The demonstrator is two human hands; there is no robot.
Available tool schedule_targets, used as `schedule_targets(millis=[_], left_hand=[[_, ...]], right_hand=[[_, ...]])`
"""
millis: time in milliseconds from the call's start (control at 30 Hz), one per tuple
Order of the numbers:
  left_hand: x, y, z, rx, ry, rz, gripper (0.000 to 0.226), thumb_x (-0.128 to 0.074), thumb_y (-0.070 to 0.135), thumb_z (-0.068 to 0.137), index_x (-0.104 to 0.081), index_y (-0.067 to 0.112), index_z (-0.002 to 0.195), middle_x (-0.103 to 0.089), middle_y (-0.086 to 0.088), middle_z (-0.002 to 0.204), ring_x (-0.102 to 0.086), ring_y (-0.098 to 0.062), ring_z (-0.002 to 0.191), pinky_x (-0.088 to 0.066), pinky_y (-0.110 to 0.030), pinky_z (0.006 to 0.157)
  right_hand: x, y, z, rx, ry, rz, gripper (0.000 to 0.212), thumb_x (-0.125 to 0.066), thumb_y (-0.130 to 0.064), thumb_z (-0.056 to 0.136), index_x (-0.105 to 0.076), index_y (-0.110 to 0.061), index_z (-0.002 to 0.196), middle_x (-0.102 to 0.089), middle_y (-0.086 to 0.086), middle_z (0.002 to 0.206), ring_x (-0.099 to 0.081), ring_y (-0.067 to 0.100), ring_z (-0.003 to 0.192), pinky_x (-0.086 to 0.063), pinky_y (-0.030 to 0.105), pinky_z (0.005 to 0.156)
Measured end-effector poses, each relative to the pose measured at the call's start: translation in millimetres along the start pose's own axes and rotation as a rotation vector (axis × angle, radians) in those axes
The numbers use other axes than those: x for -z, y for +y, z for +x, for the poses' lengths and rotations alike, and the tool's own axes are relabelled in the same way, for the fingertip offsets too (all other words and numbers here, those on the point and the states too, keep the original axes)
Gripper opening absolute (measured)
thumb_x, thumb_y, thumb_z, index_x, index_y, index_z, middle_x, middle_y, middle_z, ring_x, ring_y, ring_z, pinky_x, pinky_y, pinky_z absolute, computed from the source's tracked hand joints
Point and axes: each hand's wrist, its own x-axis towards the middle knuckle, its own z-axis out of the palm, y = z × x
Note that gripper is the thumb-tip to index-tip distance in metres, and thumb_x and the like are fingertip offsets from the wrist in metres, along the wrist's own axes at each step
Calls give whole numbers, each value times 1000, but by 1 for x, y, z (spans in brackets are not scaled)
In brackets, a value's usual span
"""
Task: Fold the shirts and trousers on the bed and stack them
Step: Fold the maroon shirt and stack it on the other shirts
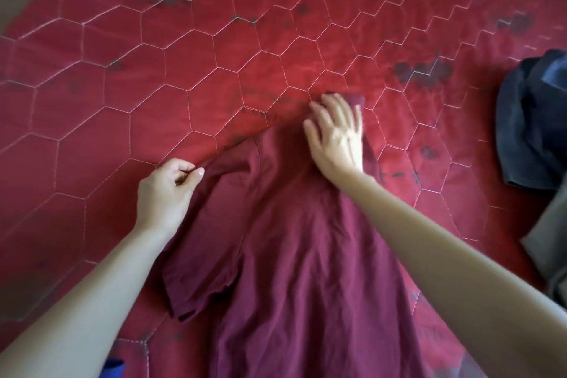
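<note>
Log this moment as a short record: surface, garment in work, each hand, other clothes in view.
surface: red quilted bedcover with hexagon stitching and dark stains
garment in work: maroon shirt spread flat, unfolded, one sleeve out to the left
left hand: pinches the shirt's left shoulder edge
right hand: fingers straight, pressing flat on the shirt's top part
other clothes: dark blue garment crumpled at the right edge; grey fabric below it, partly cut off
stack: none in view

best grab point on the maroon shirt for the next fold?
Probably the left sleeve's shoulder edge, from the left: the maroon shirt lies flat, that sleeve sticks out sideways, and the left hand already pinches there while the right hand presses the top.
</note>
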Motion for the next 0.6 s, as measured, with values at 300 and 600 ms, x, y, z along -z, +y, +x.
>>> schedule_targets(millis=[300,600], left_hand=[[10,0,5,-66,42,215,24,-63,39,91,-69,16,87,-70,-3,80,-63,-33,81,-44,-37,69],[49,-18,-10,153,-233,59,27,-75,43,79,-66,23,95,-64,11,85,-60,-14,92,-42,-30,81]], right_hand=[[-32,-4,-29,57,-364,-165,60,-21,-53,100,-14,-29,154,-9,0,163,-1,18,150,5,46,120],[-24,-20,-31,41,-344,-201,54,-31,-40,103,-23,-22,153,-17,3,161,-6,20,150,2,54,118]])
